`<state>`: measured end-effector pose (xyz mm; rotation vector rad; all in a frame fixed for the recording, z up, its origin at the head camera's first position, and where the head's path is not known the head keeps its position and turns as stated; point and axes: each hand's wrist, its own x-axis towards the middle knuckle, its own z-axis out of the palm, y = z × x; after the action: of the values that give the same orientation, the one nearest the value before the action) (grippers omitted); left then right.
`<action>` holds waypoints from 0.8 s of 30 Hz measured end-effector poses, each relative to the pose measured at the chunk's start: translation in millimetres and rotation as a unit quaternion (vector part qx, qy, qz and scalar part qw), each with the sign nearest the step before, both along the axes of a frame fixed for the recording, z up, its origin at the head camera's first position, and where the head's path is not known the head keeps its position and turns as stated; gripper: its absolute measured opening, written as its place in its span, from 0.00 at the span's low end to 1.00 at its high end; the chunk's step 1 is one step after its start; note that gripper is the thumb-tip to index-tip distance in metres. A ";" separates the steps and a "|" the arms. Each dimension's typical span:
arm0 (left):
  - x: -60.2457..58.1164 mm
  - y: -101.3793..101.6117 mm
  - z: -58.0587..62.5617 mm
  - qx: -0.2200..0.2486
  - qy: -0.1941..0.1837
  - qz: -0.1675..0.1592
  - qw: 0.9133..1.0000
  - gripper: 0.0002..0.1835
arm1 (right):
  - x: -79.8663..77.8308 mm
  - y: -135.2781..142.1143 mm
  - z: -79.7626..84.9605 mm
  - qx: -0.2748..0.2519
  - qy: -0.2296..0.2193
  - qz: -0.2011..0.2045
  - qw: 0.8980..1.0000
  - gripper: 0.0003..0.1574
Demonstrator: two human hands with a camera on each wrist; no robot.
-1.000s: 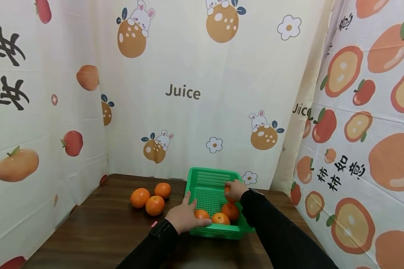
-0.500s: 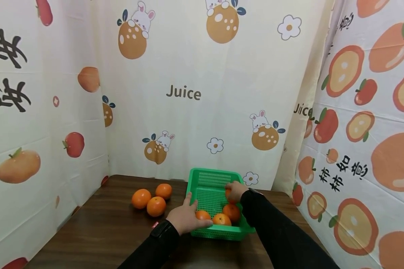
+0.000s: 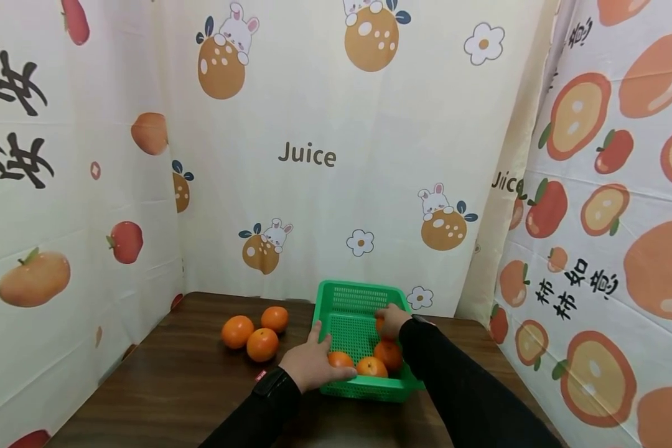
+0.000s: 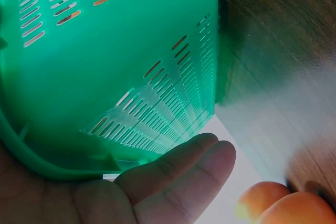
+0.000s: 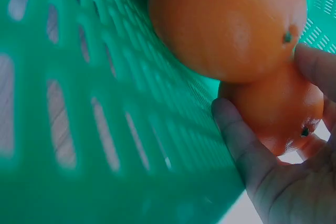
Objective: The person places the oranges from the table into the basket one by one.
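Note:
A green plastic basket (image 3: 364, 391) with slotted walls stands on the table. Inside its far right part, my right hand (image 3: 391, 322) holds a tangerine (image 5: 278, 111), thumb and fingers around it close to the slotted wall. Right beside the held fruit in the right wrist view sits another tangerine (image 5: 226, 24). Toward the basket's front lie more tangerines (image 3: 372, 367). My left hand (image 3: 312, 366) rests spread at the front left corner; in the left wrist view its straight fingers (image 4: 191, 182) lie along the outside of the wall. The left thumb reaches over the front rim.
Left of the basket, 3 more tangerines (image 3: 262, 345) sit close together on the dark wooden table (image 3: 162, 379). Fruit-printed cloth (image 3: 325, 205) hangs behind the table and along both sides.

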<state>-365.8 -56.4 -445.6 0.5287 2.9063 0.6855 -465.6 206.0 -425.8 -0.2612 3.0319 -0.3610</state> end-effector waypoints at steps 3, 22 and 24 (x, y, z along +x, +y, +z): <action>0.1 0.5 -0.9 -0.002 0.001 -0.002 1.000 0.59 | -4.4 2.5 -9.2 0.008 -0.004 0.001 1.000 0.34; 0.5 -1.8 2.4 -0.011 0.000 -0.009 1.000 0.58 | -12.9 1.0 -25.6 0.035 -0.074 0.002 0.997 0.36; 0.7 -3.2 4.4 -0.013 -0.002 -0.010 1.000 0.57 | -13.0 -1.4 -25.1 0.037 -0.080 0.002 0.996 0.36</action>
<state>-365.1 -59.6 -441.2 0.5528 2.8978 0.6436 -478.6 204.6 -450.9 -0.2224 2.8802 -0.2560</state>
